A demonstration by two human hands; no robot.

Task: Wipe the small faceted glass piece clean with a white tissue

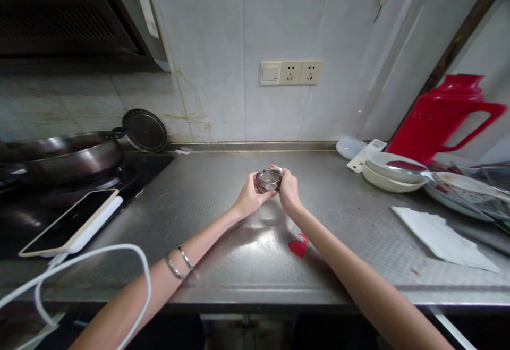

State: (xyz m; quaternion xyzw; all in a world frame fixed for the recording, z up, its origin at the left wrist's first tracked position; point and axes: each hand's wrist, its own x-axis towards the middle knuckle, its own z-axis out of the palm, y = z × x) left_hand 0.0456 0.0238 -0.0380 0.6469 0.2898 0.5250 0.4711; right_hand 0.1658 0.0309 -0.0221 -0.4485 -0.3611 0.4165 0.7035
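A small round glass-like container (pixel 268 180) with a dark brownish side is held up over the metal counter (pixel 215 196). My left hand (pixel 249 197) wraps its left and lower side, the thumb along the near edge. On the right, my right hand (pixel 288 188) grips the same container, with something small and white at its fingers by the rim. The fingers' far sides are hidden. Below and right of the hands, a red patch (pixel 298 245) shows on the counter.
A pan (pixel 67 156) and a phone (pixel 69 222) with a white cable (pixel 139 254) are on the left. At the right are stacked bowls (pixel 392 180), a white paper (pixel 442 238) and a red thermos jug (pixel 434 121). A tiled wall stands behind.
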